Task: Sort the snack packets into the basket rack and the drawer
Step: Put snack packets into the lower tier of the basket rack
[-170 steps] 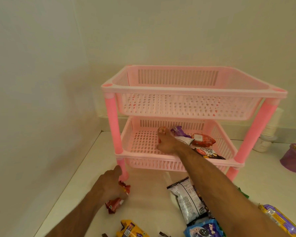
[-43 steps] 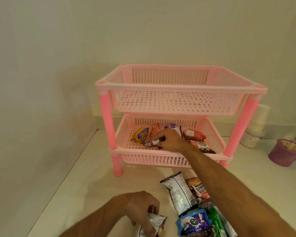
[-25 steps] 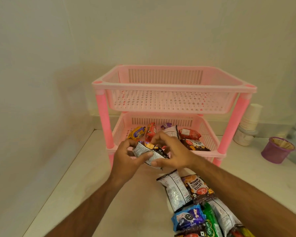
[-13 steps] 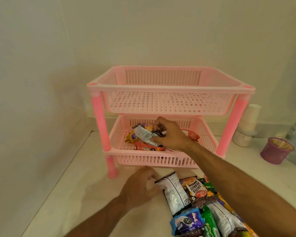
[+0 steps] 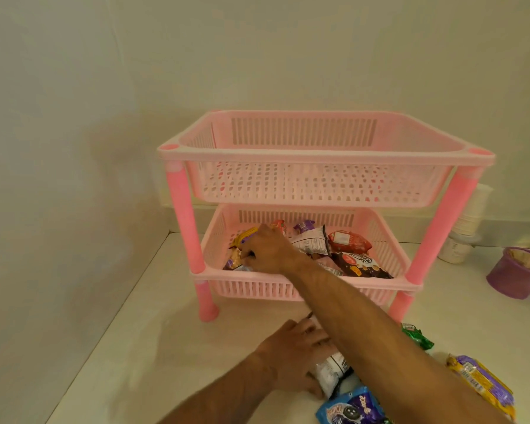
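A pink two-tier basket rack (image 5: 324, 154) stands on the counter. Its top basket holds nothing. The lower basket (image 5: 257, 287) holds several snack packets, among them a red packet (image 5: 351, 241) and a dark peanut packet (image 5: 360, 264). My right hand (image 5: 268, 250) reaches into the lower basket's front left and pinches a small brown and white packet (image 5: 236, 261) there. My left hand (image 5: 294, 359) lies on the counter in front of the rack and grips a white and black packet (image 5: 331, 373). A blue cookie packet (image 5: 351, 407) lies just beside it.
More packets lie at the lower right: a green one (image 5: 416, 335) and a purple and yellow one (image 5: 484, 384). A purple cup (image 5: 514, 275) and stacked white paper cups (image 5: 468, 218) stand right of the rack. Walls close off the left and back.
My right hand carried the small packet from above the counter into the lower basket and lowered it at the front left. My left hand closed on the white and black packet.
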The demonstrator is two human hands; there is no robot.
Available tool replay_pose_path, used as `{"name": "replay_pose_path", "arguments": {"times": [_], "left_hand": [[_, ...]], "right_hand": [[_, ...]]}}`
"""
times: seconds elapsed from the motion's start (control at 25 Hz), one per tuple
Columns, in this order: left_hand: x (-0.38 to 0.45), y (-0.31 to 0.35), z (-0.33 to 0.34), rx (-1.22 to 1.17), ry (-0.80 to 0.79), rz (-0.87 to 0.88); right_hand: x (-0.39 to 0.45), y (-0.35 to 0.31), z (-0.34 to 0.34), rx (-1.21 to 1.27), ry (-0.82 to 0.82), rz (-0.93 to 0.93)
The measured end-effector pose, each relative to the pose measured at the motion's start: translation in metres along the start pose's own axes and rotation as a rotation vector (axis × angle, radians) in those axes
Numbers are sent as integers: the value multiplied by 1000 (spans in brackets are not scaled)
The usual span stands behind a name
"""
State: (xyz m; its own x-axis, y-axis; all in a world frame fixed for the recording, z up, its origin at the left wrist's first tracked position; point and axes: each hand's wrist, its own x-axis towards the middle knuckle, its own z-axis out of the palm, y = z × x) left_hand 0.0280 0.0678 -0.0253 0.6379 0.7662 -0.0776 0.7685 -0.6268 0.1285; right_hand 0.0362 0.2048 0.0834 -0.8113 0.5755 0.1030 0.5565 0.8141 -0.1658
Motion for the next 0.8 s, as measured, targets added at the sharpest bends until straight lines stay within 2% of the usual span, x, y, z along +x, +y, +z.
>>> {"name": "replay_pose_path", "arguments": {"times": [0.08, 0.16, 0.28, 0.4, 0.48, 0.56, 0.64, 0.8], "left_hand": [[-4, -7, 1, 42, -6, -42], [-11, -15, 2, 70, 66, -70], [-26, -27, -1, 57, 205, -145], [-42, -30, -11, -98, 497, -196], [-48, -28, -23, -207, 751, -205], [-48, -24, -36, -266, 951, -237], [-45, -21, -51, -290, 1091, -291], [-38, -20, -71, -295, 1239, -319]], "right_hand": [[-4, 5, 0, 197, -77, 33], [-10, 7, -5, 373, -123, 96], [-26, 12, -14, 572, -2, 116], [-48, 26, -30, 674, 184, 130], [-64, 35, -43, 722, 221, 113], [-79, 41, -54, 775, 172, 65], [-92, 43, -64, 817, 51, 57], [-102, 38, -65, 826, -184, 59]]}}
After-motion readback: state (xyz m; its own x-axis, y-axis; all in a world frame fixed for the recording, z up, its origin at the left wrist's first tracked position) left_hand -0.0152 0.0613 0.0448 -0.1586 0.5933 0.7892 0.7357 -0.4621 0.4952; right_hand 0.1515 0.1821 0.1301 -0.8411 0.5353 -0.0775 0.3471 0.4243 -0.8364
